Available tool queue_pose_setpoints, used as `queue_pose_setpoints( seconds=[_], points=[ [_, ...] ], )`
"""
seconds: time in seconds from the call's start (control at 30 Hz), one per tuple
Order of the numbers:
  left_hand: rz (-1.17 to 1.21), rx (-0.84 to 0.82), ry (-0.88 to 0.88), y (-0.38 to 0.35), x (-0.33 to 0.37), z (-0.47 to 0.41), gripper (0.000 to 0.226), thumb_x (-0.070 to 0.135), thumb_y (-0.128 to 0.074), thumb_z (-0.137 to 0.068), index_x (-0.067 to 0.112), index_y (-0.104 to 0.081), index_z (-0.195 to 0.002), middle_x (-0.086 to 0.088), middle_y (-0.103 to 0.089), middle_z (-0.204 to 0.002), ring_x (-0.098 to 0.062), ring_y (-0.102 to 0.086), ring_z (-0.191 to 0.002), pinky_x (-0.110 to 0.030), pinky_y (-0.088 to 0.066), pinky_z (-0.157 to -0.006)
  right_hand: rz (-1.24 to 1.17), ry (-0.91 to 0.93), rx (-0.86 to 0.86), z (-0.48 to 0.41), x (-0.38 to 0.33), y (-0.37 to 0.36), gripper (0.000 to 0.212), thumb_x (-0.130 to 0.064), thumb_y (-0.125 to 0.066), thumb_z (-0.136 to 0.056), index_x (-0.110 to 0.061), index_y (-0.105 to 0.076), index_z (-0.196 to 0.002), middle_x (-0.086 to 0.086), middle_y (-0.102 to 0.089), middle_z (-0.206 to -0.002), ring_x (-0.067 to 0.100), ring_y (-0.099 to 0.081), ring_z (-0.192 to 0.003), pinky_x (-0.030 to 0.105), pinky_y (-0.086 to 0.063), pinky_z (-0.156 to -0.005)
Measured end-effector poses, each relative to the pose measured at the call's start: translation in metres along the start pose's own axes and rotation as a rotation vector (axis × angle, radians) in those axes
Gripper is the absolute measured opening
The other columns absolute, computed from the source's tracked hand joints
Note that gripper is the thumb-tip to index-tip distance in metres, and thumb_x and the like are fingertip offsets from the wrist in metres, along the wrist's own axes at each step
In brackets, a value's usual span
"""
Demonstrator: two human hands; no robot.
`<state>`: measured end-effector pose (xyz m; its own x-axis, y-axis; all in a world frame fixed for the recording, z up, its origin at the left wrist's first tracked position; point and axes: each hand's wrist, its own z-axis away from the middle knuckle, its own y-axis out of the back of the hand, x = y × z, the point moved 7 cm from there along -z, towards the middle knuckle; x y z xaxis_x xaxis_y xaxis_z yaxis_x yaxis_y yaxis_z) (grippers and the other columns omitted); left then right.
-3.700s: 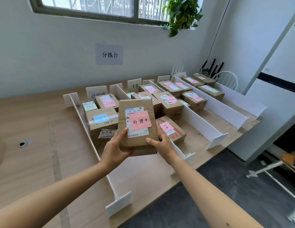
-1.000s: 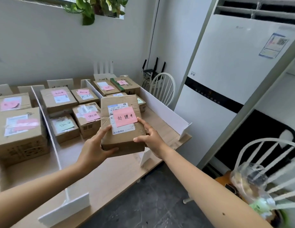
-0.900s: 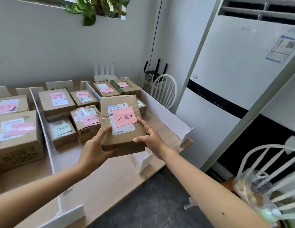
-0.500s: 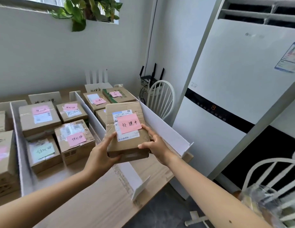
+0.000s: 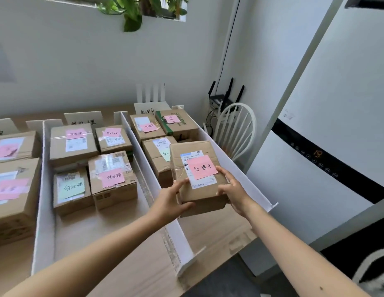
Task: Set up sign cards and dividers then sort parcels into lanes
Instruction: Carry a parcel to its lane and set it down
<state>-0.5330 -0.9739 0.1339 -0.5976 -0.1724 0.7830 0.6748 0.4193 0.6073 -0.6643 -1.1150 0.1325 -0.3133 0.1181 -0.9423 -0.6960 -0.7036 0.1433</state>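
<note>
Bright, even daylight with soft shadows, slight overall blur and wide-angle bending toward the edges.

A single view is given, taken from the person's head and directed forward and downward across the counter (image 5: 114, 228). The counter is seen from near its front right corner. Both forearms are seen rising from the bottom edge, and the left hand (image 5: 171, 201) and right hand (image 5: 234, 190) are caught close to the lens, at mid-frame, on the parcel (image 5: 197, 163). The dividers (image 5: 45, 189) are seen obliquely, receding toward the back wall (image 5: 79, 67). The wide angle is betrayed by the leaning tall white unit (image 5: 337, 103) at the right.
</note>
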Motion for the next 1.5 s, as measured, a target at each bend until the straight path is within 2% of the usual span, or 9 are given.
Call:
queue_pose_setpoints(
  seconds=[0.1,0.23,0.4,0.47,0.57,0.83,0.97,1.23,1.5],
  points=[
    [0.011,-0.054,0.077,-0.016,-0.008,-0.011,0.075,0.031,-0.077,-0.076,0.029,-0.039,-0.141,0.0,-0.054,-0.136,-0.017,-0.059,-0.111,-0.03,-0.047,-0.098,0.049,-0.052,-0.04,-0.018,0.009,0.01,0.076,-0.012,-0.056,-0.055,-0.045,-0.047,-0.123,0.001,-0.048,-0.121,0.027,-0.048,-0.111,0.027,-0.047,-0.073],
    [-0.02,-0.073,0.163,-0.041,-0.013,-0.022,0.077,0.03,-0.079,-0.074,0.026,-0.042,-0.141,-0.002,-0.058,-0.13,-0.015,-0.06,-0.105,-0.023,-0.045,-0.093,0.13,-0.104,-0.112,-0.04,0.022,0.028,0.08,-0.014,-0.057,-0.054,-0.045,-0.045,-0.126,0.001,-0.044,-0.122,0.024,-0.045,-0.107,0.025,-0.043,-0.075],
    [-0.101,-0.123,0.269,-0.071,-0.02,-0.032,0.078,0.034,-0.079,-0.073,0.024,-0.042,-0.141,-0.002,-0.057,-0.128,-0.01,-0.052,-0.092,-0.018,-0.042,-0.082,0.211,-0.185,-0.227,-0.062,0.052,0.044,0.082,-0.014,-0.058,-0.057,-0.052,-0.041,-0.127,-0.001,-0.044,-0.121,0.022,-0.047,-0.104,0.029,-0.048,-0.079],
    [-0.128,-0.165,0.32,-0.082,-0.027,-0.034,0.077,0.035,-0.079,-0.074,0.026,-0.042,-0.14,-0.001,-0.054,-0.132,-0.012,-0.055,-0.096,-0.017,-0.042,-0.079,0.249,-0.207,-0.294,-0.068,0.064,0.046,0.081,-0.009,-0.06,-0.066,-0.05,-0.037,-0.133,-0.005,-0.043,-0.119,0.02,-0.047,-0.103,0.028,-0.048,-0.078],
    [-0.146,-0.192,0.395,-0.096,-0.035,-0.034,0.077,0.035,-0.079,-0.074,0.027,-0.04,-0.14,0.001,-0.045,-0.141,-0.016,-0.053,-0.113,-0.021,-0.043,-0.088,0.273,-0.224,-0.37,-0.077,0.077,0.047,0.08,0.006,-0.054,-0.079,-0.045,-0.034,-0.138,-0.01,-0.044,-0.113,0.015,-0.048,-0.097,0.021,-0.046,-0.068],
    [-0.234,-0.196,0.583,-0.109,-0.058,-0.029,0.083,0.024,-0.08,-0.072,0.022,-0.035,-0.142,-0.005,-0.04,-0.145,-0.023,-0.042,-0.128,-0.027,-0.042,-0.095,0.317,-0.258,-0.492,-0.094,0.106,0.025,0.089,0.007,-0.056,-0.071,-0.047,-0.032,-0.137,-0.001,-0.046,-0.123,0.022,-0.053,-0.096,0.028,-0.045,-0.065],
    [-0.272,-0.172,0.67,-0.107,-0.069,-0.022,0.088,0.021,-0.081,-0.07,0.021,-0.032,-0.143,-0.009,-0.045,-0.139,-0.024,-0.044,-0.125,-0.028,-0.043,-0.095,0.29,-0.234,-0.555,-0.098,0.112,0.01,0.09,0.012,-0.054,-0.071,-0.045,-0.032,-0.136,-0.001,-0.047,-0.131,0.019,-0.055,-0.087,0.021,-0.044,-0.054],
    [-0.501,-0.167,0.683,-0.115,-0.069,-0.019,0.078,0.026,-0.075,-0.075,0.022,-0.032,-0.14,-0.012,-0.046,-0.127,-0.027,-0.035,-0.121,-0.034,-0.042,-0.097,0.282,-0.214,-0.626,-0.104,0.114,0.007,0.09,0.019,-0.054,-0.074,-0.039,-0.029,-0.138,-0.003,-0.046,-0.132,0.017,-0.057,-0.087,0.018,-0.046,-0.052],
    [-0.906,-0.194,0.546,-0.1,-0.06,-0.029,0.083,0.047,-0.074,-0.071,0.026,-0.035,-0.141,-0.006,-0.018,-0.151,-0.029,-0.013,-0.138,-0.04,-0.017,-0.11,0.25,-0.191,-0.623,-0.105,0.112,0.003,0.095,0.023,-0.056,-0.071,-0.031,-0.031,-0.146,-0.002,-0.049,-0.13,0.017,-0.056,-0.094,0.016,-0.045,-0.049]
  ],
)
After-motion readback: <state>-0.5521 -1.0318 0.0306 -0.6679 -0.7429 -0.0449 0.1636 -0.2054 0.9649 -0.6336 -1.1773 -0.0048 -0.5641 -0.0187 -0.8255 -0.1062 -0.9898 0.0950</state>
